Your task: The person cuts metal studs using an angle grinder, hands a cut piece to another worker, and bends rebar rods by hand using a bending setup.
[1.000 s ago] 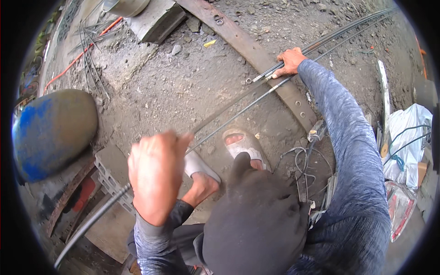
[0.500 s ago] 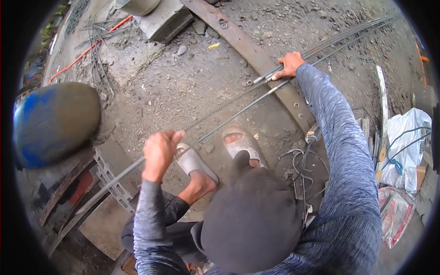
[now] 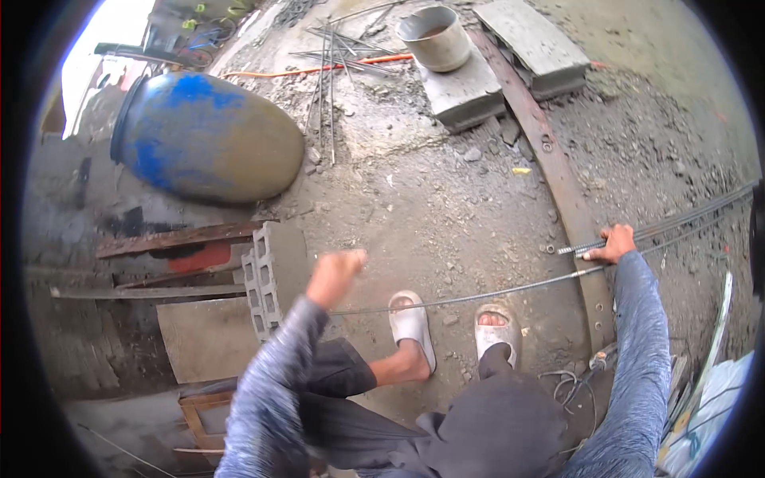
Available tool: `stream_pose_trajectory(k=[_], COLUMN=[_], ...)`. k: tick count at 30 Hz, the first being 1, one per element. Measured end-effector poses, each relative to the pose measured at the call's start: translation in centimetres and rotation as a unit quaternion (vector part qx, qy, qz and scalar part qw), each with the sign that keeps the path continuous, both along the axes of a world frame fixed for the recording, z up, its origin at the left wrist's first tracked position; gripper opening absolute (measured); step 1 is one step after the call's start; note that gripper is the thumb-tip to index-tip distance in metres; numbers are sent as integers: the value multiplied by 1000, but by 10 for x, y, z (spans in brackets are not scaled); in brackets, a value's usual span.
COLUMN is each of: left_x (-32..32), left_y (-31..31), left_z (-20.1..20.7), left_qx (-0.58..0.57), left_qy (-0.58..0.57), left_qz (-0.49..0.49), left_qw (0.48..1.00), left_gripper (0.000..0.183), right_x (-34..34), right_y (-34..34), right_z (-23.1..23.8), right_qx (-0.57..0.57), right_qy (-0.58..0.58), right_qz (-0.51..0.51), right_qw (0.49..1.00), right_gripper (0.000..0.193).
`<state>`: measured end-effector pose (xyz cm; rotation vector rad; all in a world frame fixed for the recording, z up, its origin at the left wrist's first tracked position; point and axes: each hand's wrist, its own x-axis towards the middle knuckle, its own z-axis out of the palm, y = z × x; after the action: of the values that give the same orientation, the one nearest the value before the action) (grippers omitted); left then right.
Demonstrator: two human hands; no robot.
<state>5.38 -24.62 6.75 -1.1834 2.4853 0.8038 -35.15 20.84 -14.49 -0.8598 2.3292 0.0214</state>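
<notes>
Rod [image 3: 510,291]: long thin steel, low over the ground, running from near left up to far right.
Left hand [image 3: 335,275]: curled in a blurry fist at the rod's near end; real grip hard to tell.
Right hand [image 3: 612,244]: fingers wrapped on the rod by the rusty bar [image 3: 558,171].
Feel: likely heavy, stiff but springy, rough, not slippery.
Hold: probably best with hands wide apart.
Edges: gray block [image 3: 271,275] just left, sandals [image 3: 414,327] under the rod.
Room: open dirt far of the rod; blue barrel [image 3: 207,135] far left.

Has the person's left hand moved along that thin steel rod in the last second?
Yes. The left hand, fisted on the thin rod, has pulled back from over the sandalled left foot toward the hollow concrete block.
</notes>
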Motion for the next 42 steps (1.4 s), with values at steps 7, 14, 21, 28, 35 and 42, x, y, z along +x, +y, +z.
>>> stream_pose_trajectory(k=[7, 14, 21, 28, 35, 42], left_x=[-140, 15, 68, 75, 52, 46], left_y=[-143, 97, 118, 96, 98, 90], left_z=[81, -141, -204, -196, -178, -172], left_qx=[-292, 94, -11, 34, 73, 124], left_qy=[208, -84, 90, 86, 12, -22], left_qz=[-72, -199, -159, -166, -187, -172], left_qw=[931, 972, 983, 982, 980, 977], left_gripper=[68, 48, 36, 29, 40, 45], right_x=[2, 12, 24, 43, 32, 20], right_y=[-30, -16, 17, 25, 13, -11], right_z=[4, -9, -1, 11, 22, 28], right_qx=[-16, -22, -143, -120, -52, 38], right_qy=[-25, -12, 138, 120, 68, 24], right_qz=[-29, -34, -30, 42, 51, 92], right_qw=[999, 999, 980, 985, 995, 995], right_gripper=[91, 87, 96, 114, 107, 106])
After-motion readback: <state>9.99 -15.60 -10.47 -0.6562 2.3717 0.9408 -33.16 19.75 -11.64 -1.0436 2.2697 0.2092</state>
